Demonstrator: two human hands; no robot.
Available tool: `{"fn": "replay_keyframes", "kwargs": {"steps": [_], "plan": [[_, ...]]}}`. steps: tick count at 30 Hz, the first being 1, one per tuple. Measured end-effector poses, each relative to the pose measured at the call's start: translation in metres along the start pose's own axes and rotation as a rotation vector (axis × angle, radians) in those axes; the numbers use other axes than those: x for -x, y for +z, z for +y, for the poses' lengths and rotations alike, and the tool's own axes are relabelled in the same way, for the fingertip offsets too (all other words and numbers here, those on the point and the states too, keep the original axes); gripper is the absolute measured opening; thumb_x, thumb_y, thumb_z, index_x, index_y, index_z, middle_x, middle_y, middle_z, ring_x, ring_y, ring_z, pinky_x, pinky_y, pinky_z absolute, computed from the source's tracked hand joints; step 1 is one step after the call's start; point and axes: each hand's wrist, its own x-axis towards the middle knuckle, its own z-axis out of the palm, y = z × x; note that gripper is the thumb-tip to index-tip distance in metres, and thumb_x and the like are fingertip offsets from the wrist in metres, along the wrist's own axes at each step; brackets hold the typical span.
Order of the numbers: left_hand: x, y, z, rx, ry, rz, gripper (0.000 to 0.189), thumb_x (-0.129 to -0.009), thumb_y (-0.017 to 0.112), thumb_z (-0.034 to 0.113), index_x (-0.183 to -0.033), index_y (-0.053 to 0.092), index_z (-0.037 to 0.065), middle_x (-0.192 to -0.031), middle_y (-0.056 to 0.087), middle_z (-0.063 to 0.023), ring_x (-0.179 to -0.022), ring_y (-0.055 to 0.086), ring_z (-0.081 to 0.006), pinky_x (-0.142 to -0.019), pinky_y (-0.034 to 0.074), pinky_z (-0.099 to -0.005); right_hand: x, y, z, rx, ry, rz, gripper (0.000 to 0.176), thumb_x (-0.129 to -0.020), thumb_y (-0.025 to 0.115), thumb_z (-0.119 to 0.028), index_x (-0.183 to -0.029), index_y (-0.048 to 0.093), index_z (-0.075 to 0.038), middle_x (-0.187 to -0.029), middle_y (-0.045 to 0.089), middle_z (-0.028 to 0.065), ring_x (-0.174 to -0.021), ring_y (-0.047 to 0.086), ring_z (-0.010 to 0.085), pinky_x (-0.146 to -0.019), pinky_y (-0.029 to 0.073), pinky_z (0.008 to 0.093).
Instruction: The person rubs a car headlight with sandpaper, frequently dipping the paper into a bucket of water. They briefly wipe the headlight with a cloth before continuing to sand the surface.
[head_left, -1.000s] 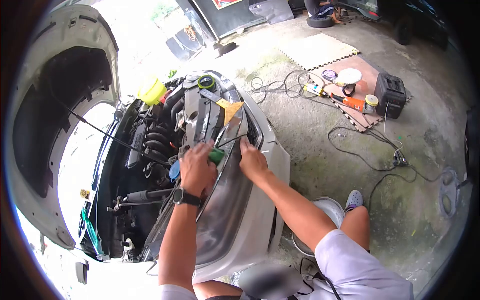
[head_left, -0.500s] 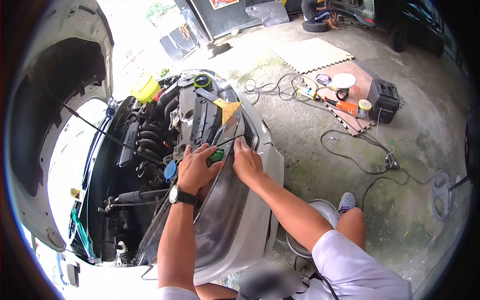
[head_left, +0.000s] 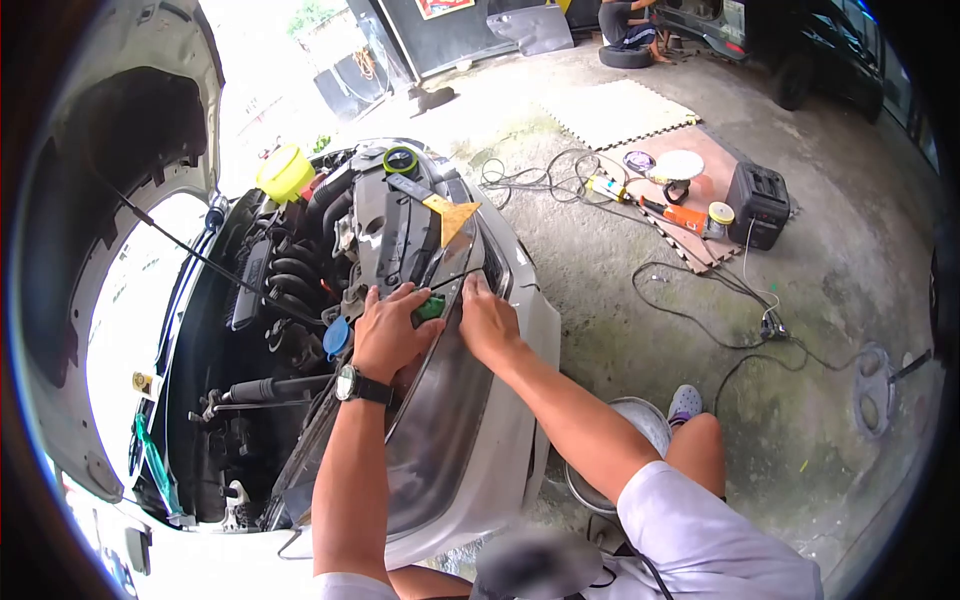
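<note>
My left hand [head_left: 390, 332], with a watch [head_left: 362, 386] on its wrist, lies at the inner edge of the headlight [head_left: 440, 440], its fingers apart. A green object [head_left: 430, 309] shows under its thumb side; whether the hand grips it is unclear. Close by on the right, my right hand [head_left: 487, 318] presses its fingertips, held together, on the headlight's upper part. A thin dark strip runs between the hands; what the right fingers hold, if anything, is hidden. Beyond them a yellow triangular scraper [head_left: 455, 216] and a roll of green tape [head_left: 400, 160] lie on the car front.
The raised hood [head_left: 120, 130] stands left, on a prop rod. A yellow container [head_left: 285, 173] and a blue cap [head_left: 337, 336] are in the engine bay. On the floor are cables, an orange tool [head_left: 684, 217] and a black power box [head_left: 758, 205]. A person [head_left: 625, 25] sits far back.
The whole view has shifted slightly. Both hands stay at nearly the same place on the headlight, with little visible finger movement.
</note>
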Motion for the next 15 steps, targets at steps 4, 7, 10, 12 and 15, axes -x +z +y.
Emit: {"fn": "replay_keyframes", "kwargs": {"steps": [4,7,10,12,15], "plan": [[-0.004,0.000,-0.002,-0.010,0.028,-0.002,0.057,-0.082,0.079,0.045,-0.132,0.072,0.018,-0.142,0.064,-0.0128,-0.130,0.059,-0.0414,-0.122,0.034,-0.0522,-0.001,-0.008,-0.003,0.052,-0.059,0.075,0.048,-0.093,0.052,-0.004,-0.137,0.050,0.014,-0.131,0.062,0.0301,-0.105,0.072,0.0422,-0.082,0.062,0.0444],[0.002,0.003,-0.001,-0.019,0.028,0.004,0.058,-0.081,0.079,0.045,-0.132,0.072,0.017,-0.142,0.065,-0.0125,-0.129,0.060,-0.0398,-0.123,0.033,-0.0524,0.002,-0.009,-0.005,0.015,0.006,-0.033,0.049,-0.093,0.053,-0.004,-0.138,0.049,0.014,-0.134,0.060,0.0303,-0.107,0.071,0.0424,-0.082,0.062,0.0437],[-0.001,-0.005,0.003,-0.041,0.029,0.016,0.058,-0.082,0.079,0.045,-0.132,0.071,0.017,-0.141,0.065,-0.0130,-0.127,0.062,-0.0372,-0.123,0.032,-0.0524,0.004,-0.007,-0.008,0.102,-0.062,0.062,0.048,-0.093,0.052,-0.004,-0.137,0.049,0.014,-0.135,0.060,0.0304,-0.106,0.071,0.0424,-0.084,0.062,0.0436],[0.001,-0.003,0.003,-0.020,0.025,0.002,0.058,-0.081,0.079,0.045,-0.132,0.072,0.017,-0.141,0.065,-0.0130,-0.128,0.061,-0.0379,-0.123,0.032,-0.0524,0.003,-0.007,-0.006,0.038,-0.019,0.027,0.048,-0.093,0.052,-0.004,-0.138,0.049,0.014,-0.136,0.059,0.0310,-0.107,0.071,0.0421,-0.086,0.061,0.0439],[0.001,0.003,-0.002,0.013,0.024,0.004,0.058,-0.081,0.080,0.043,-0.131,0.072,0.015,-0.140,0.065,-0.0145,-0.128,0.061,-0.0371,-0.124,0.030,-0.0534,0.002,-0.015,-0.008,0.028,0.010,-0.057,0.050,-0.093,0.051,-0.004,-0.139,0.048,0.014,-0.141,0.056,0.0323,-0.108,0.071,0.0421,-0.088,0.061,0.0441]]}}
